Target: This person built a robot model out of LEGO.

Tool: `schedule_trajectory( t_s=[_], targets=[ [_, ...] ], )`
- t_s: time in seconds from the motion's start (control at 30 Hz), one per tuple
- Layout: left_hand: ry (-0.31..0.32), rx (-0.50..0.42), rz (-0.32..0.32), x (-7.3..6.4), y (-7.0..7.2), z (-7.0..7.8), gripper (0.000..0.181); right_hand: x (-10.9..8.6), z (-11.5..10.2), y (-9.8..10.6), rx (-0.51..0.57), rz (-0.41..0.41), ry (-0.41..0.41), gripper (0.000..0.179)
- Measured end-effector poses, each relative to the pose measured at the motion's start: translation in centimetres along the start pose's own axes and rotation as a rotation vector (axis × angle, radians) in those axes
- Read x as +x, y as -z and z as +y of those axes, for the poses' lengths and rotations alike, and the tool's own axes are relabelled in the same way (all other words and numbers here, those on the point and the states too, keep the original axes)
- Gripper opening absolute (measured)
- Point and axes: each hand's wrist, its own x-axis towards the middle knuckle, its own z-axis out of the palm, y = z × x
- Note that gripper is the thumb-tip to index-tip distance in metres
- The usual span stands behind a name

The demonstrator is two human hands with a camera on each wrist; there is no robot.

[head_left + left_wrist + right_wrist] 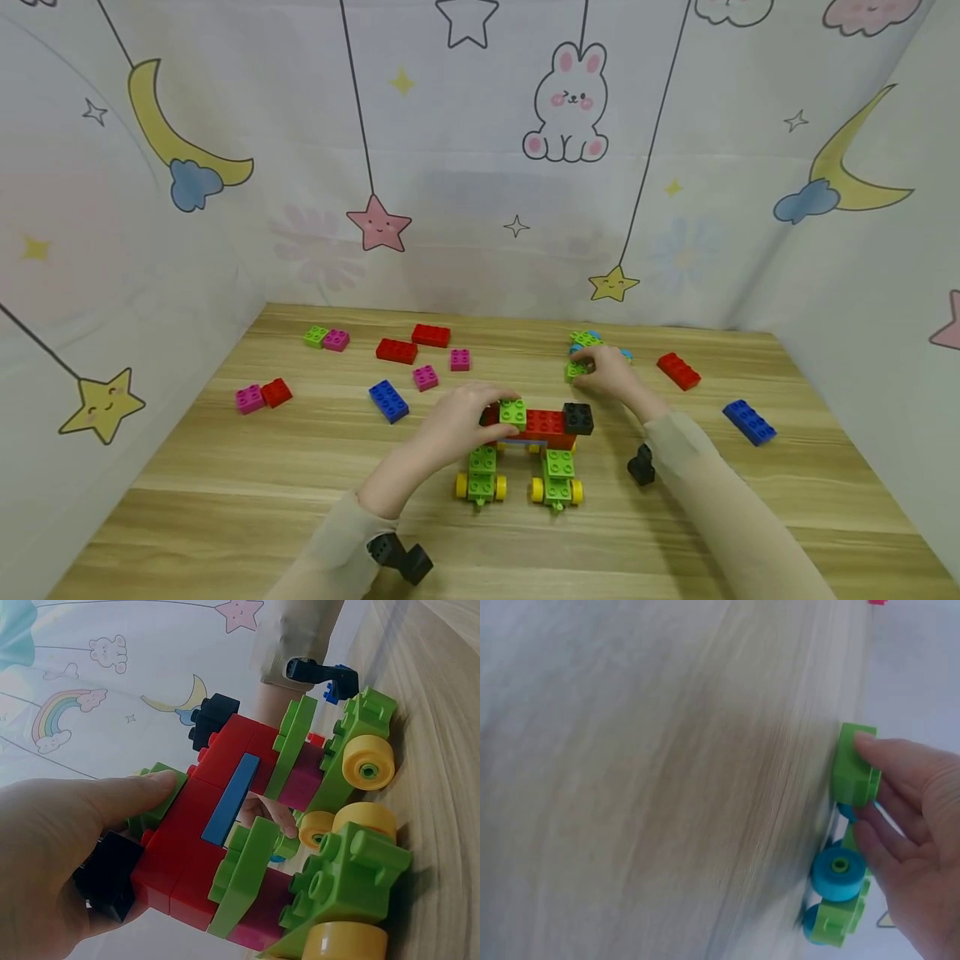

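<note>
My left hand (450, 425) pinches a light green brick (513, 413) on top of a row of red bricks (547, 425). A black brick (578, 418) stands at the row's right end; another black brick (112, 874) shows beside my left fingers in the left wrist view. Green and magenta bricks carry the row on green wheeled bases (558, 490) with yellow wheels. Farther back, my right hand (617, 382) holds a light green brick (853, 769) between thumb and fingers, close to a green base with blue wheels (838, 874).
Loose red bricks (397, 351), magenta bricks (425, 377) and a blue brick (388, 402) lie to the left. A red brick (678, 371) and a blue brick (749, 422) lie to the right. A patterned cloth (487, 275) closes off the table's back edge.
</note>
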Motion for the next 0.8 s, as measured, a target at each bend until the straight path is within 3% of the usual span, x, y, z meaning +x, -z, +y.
schedule_trajectory(
  t_s=[0.4, 0.8],
  targets=[
    [0.003, -0.010, -0.004, -0.03, 0.08, 0.02, 0.042, 0.14, -0.23, -0.08, -0.049, -0.013, 0.004, 0.044],
    [0.010, -0.012, -0.004, -0.01, -0.03, -0.08, 0.042, 0.29, -0.47, 0.09, -0.031, -0.016, -0.020, 0.045]
  ],
)
